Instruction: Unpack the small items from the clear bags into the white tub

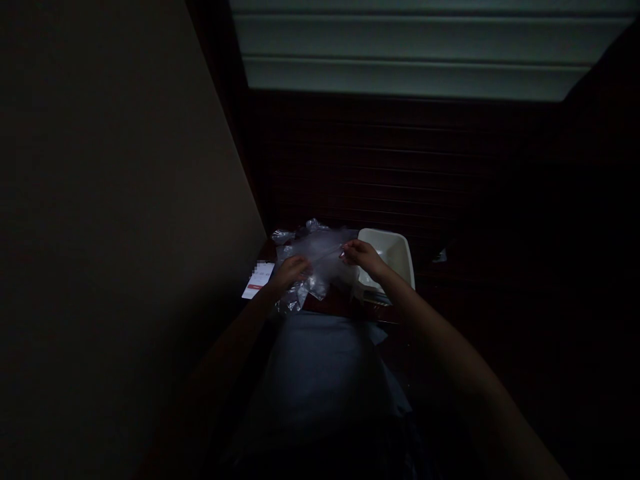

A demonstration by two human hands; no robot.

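A clear plastic bag (326, 253), blurred by motion, is stretched between my two hands. My left hand (292, 271) is closed on its left side, fingers curled over the film. On the right, the fingertips of my right hand (363, 256) pinch the bag's upper edge. More crumpled clear plastic bags (294, 299) lie beneath and around my left hand on a dark red-brown surface (327, 305). Just beside my right hand stands a whitish plastic bin (403, 252), with some clear plastic visible inside. The scene is very dark, so small details are lost.
Left of the bags lies a phone-like flat white thing (259, 280) with a red bar. A wall (150, 167) rises on the left. Dark slatted panels (390, 160) stand behind the bin. Greyish cloth (325, 367) spreads below my hands.
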